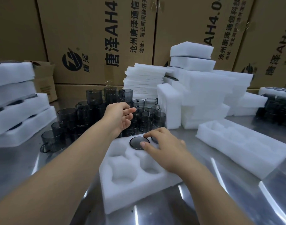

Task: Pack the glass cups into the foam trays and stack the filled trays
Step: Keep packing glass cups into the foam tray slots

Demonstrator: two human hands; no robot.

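Observation:
A white foam tray (pixel 122 194) with round pockets lies on the steel table in front of me. Two smoky grey glass cups sit bottom-up in its far pockets: one (pixel 136 142) shows fully, the other (pixel 154 139) is mostly hidden under my right hand (pixel 165 148). That hand rests on the tray with fingers spread over both cups, holding neither. My left hand (pixel 118 116) hovers with fingers apart and nothing in it, just above a cluster of loose grey cups (pixel 93 111) behind the tray.
Filled foam trays are stacked at the far left (pixel 17 109). More empty foam (pixel 202 95) is piled behind, and another empty tray (pixel 239 143) lies to the right. More cups (pixel 278 111) stand at the far right edge. Cardboard boxes (pixel 98 38) wall off the back.

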